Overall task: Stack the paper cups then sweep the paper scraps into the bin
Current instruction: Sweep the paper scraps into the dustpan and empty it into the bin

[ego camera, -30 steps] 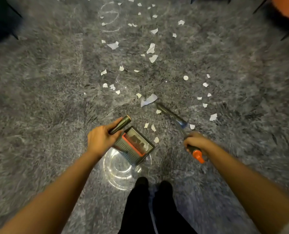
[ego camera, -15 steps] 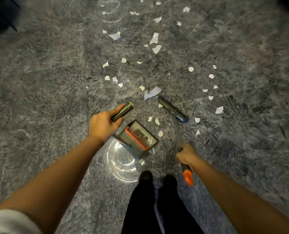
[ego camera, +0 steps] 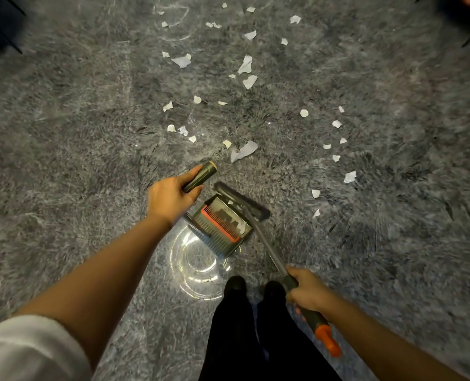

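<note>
Fingers of the right hand curl round the grip of the broom, just above its orange end. 2 dark shoes stand beside that hand on the grey carpet. Ahead of them a clear bin sits partly under the tilted dustpan, which holds a few paper scraps. The left hand grips the dustpan's handle. The broom's head lies against the pan's far lip. Beyond, many more scraps lie scattered over the carpet.
</note>
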Demonstrator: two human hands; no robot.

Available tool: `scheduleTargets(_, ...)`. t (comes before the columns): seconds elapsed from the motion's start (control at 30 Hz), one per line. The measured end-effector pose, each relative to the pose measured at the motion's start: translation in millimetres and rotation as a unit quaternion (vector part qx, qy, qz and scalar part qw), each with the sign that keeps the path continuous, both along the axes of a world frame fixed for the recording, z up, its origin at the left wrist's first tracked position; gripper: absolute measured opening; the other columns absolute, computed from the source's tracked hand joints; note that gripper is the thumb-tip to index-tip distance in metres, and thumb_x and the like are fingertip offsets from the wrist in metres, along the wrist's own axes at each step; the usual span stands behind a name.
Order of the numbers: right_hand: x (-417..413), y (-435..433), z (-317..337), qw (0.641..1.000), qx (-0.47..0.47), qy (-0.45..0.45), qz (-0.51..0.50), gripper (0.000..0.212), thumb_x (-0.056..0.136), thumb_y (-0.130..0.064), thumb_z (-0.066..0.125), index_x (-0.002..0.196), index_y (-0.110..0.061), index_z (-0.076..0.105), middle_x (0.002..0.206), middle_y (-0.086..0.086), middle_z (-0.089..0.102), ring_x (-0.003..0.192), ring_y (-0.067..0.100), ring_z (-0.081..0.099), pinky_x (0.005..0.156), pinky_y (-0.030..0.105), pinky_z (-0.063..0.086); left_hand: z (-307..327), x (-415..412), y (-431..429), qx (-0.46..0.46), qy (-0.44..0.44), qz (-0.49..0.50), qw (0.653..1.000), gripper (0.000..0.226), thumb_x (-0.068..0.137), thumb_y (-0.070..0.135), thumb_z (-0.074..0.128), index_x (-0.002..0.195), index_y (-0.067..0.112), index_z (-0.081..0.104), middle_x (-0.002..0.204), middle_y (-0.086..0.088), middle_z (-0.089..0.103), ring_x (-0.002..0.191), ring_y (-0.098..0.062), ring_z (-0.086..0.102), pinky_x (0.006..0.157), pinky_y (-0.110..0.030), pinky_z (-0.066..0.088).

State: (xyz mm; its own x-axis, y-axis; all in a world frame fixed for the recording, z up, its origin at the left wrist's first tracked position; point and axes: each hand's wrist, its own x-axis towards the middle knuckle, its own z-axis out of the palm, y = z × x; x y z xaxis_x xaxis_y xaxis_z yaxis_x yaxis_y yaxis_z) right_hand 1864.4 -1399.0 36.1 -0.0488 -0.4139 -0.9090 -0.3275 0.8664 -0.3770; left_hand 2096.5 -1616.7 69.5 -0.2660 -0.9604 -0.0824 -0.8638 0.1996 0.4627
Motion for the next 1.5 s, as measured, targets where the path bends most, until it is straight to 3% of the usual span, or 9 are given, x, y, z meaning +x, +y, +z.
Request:
scheduleTargets(0.07,-1,2,8,1.0,0.008,-0.019,-0.021,0.063,0.084,0.009,0.049,0.141,-0.016,0.037,0.08,0.014,0.055,0.037,0.011,0.048,0.038,0.021,0.042,0,1,1,0.003,0.001,0.004,1.0,0.047,0.085,0.045,0.065,0.131,0.043,0.05,0.087,0.0,0.074,0.074,-0.018,0.066,0.067,-0.029,0.052)
scheduleTargets(0.17,-5,5,23,0.998,0.004,-0.041,-0.042,0.064,0.083,0.012,0.048,0.139,-0.015,0.04,0.098,0.022,0.059,0.031,0.008,0.046,0.034,0.02,0.039,0,2,1,0.018,0.011,0.009,1.0,0.047,0.085,0.046,0.064,0.131,0.044,0.05,0.086,0.0,0.073,0.072,-0.018,0.065,0.067,-0.031,0.053)
scheduleTargets(0.37,-25,13,58,0.994,-0.022,-0.07,-0.083,0.068,0.081,0.019,0.048,0.141,-0.011,0.038,0.052,0.005,0.053,0.031,0.011,0.044,0.031,0.018,0.036,4,1,1,0.03,-0.002,0.003,1.0,0.047,0.087,0.045,0.062,0.132,0.042,0.05,0.086,-0.005,0.073,0.077,-0.025,0.066,0.071,-0.034,0.053)
scheduleTargets(0.47,-33,14,70,0.991,-0.025,-0.077,-0.111,0.068,0.082,0.019,0.046,0.142,-0.011,0.036,0.042,0.0,0.051,0.031,0.012,0.044,0.031,0.019,0.035,6,1,0,0.036,-0.004,0.004,0.999,0.046,0.088,0.044,0.062,0.132,0.041,0.05,0.088,-0.007,0.073,0.081,-0.027,0.066,0.076,-0.038,0.053)
scheduleTargets(0.87,-52,24,74,0.989,-0.029,0.008,-0.148,0.06,0.084,0.013,0.053,0.139,-0.007,0.04,0.063,0.012,0.052,0.033,0.013,0.047,0.034,0.022,0.04,9,3,2,0.07,0.072,0.021,0.995,0.047,0.082,0.039,0.071,0.126,0.044,0.055,0.093,0.003,0.073,0.073,-0.011,0.061,0.056,-0.022,0.041)
scheduleTargets(1.03,-71,34,70,0.985,-0.04,0.048,-0.161,0.053,0.084,0.013,0.054,0.133,-0.006,0.047,0.065,0.011,0.054,0.032,0.011,0.049,0.037,0.023,0.041,11,-20,6,0.071,0.094,0.009,0.993,0.048,0.082,0.033,0.072,0.126,0.042,0.056,0.096,0.001,0.073,0.077,-0.011,0.06,0.064,-0.026,0.041)
scheduleTargets(1.2,-89,36,69,0.988,-0.033,0.064,-0.134,0.052,0.083,0.01,0.056,0.132,-0.007,0.047,0.08,0.017,0.058,0.038,0.013,0.051,0.038,0.021,0.043,9,-6,14,0.063,0.143,0.08,0.985,0.046,0.081,0.035,0.072,0.124,0.04,0.058,0.098,-0.002,0.073,0.082,-0.019,0.067,0.063,-0.029,0.046)
scheduleTargets(1.37,-87,13,59,0.989,-0.039,0.062,-0.126,0.046,0.083,0.009,0.054,0.127,-0.003,0.051,0.068,0.014,0.057,0.043,0.017,0.05,0.041,0.024,0.043,16,22,27,0.094,0.204,0.138,0.965,0.046,0.082,0.03,0.072,0.124,0.043,0.058,0.098,-0.006,0.073,0.078,-0.037,0.068,0.066,-0.049,0.055)
scheduleTargets(1.5,-66,-8,45,0.99,-0.043,0.049,-0.128,0.04,0.084,0.013,0.05,0.123,0.004,0.052,0.055,0.011,0.049,0.038,0.017,0.045,0.034,0.02,0.037,23,54,44,0.063,0.207,0.194,0.957,0.046,0.081,0.028,0.074,0.124,0.037,0.06,0.096,-0.01,0.073,0.079,-0.033,0.069,0.065,-0.044,0.054)
